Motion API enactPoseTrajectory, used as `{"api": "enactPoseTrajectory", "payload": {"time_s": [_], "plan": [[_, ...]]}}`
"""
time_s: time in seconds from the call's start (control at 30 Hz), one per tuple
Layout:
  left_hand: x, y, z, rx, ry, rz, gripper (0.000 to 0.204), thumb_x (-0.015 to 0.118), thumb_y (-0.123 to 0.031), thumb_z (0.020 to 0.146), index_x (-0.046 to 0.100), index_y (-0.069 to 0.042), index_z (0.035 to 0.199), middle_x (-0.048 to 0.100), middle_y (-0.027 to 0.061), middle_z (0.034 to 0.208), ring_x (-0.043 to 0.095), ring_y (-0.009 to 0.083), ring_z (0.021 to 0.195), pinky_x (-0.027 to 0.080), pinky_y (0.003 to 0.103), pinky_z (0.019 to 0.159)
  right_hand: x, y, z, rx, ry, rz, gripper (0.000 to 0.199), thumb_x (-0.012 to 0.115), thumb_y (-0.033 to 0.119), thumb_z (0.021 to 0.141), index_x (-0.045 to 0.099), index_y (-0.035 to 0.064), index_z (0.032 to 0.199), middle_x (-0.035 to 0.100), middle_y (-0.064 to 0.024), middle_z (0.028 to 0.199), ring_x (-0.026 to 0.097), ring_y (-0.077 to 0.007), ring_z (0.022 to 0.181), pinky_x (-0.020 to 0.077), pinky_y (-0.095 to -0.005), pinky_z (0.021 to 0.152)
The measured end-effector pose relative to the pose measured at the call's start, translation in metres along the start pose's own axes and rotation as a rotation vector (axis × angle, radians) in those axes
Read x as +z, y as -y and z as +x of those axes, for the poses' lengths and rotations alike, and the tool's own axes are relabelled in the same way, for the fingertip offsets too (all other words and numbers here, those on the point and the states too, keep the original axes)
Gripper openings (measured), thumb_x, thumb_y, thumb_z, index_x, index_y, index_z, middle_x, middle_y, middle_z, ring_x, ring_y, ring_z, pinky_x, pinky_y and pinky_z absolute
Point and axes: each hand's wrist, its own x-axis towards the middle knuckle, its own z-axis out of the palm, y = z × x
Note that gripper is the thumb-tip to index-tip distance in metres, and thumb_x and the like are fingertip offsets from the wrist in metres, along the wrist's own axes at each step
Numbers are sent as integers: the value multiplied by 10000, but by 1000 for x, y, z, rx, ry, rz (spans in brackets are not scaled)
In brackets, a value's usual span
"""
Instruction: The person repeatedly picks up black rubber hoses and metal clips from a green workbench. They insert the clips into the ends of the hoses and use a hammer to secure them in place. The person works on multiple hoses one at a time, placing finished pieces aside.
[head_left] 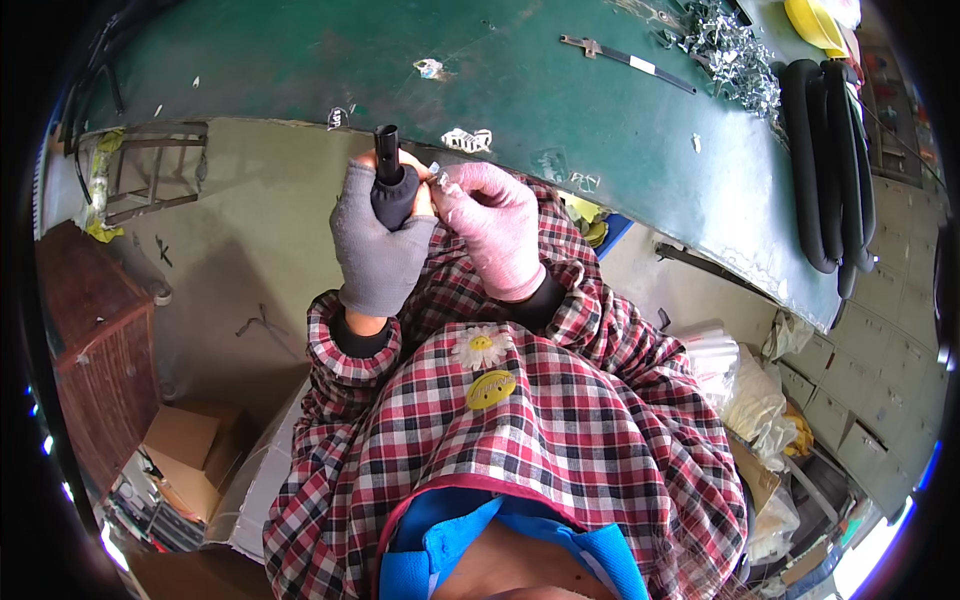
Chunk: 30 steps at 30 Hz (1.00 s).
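Note:
My left hand (378, 255), in a grey fingerless glove, is wrapped round a black tube (387, 150) that stands upright with its open end up. A dark, softer-looking sleeve (394, 200) surrounds the tube's lower part, inside my grip. Close beside it, my right hand (497, 230), in a pink glove, pinches a small shiny metal clip (436, 172) between thumb and fingers. The fingertips of both hands nearly meet at the clip. The lower end of the tube is hidden by my left hand.
The green table (520, 75) spans the far side. On it lie a heap of small metal clips (735, 70), a thin black rod (640, 64), several thick black foam tubes (825, 165) and a yellow bowl (815, 25). Cardboard boxes (185, 450) stand at lower left.

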Motion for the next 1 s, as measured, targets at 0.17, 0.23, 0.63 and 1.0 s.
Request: {"api": "enactPoseTrajectory", "payload": {"time_s": [0.17,0.23,0.63,1.0], "plan": [[0,0,0,14,0,-96,236,699,38,843,587,-42,1035,674,53,908,659,131,804,539,291,750,1,10,2,-328,-29,-459,63,753,33,816,737,30,876,666,-39,770,617,-109,675,499,-256,638],[-3,2,0,19,9,-50,235,701,35,841,580,-40,1027,671,53,909,657,135,805,538,289,760,-2,14,3,-387,-9,-618,81,763,38,792,741,35,869,671,-57,770,642,-133,680,511,-267,644],[-11,-1,-7,-97,65,-150,269,685,53,832,584,-28,1067,673,64,889,682,153,783,553,303,752,-15,19,4,192,289,81,432,644,331,1005,630,-3,1279,664,-12,1036,592,-80,896,491,-259,868],[-9,3,-10,-15,113,-7,304,720,-14,838,604,-28,1120,695,95,884,706,186,816,556,324,750,-3,2,-6,334,101,226,311,638,303,1002,685,11,1098,620,28,968,559,-75,891,468,-254,845]]}}
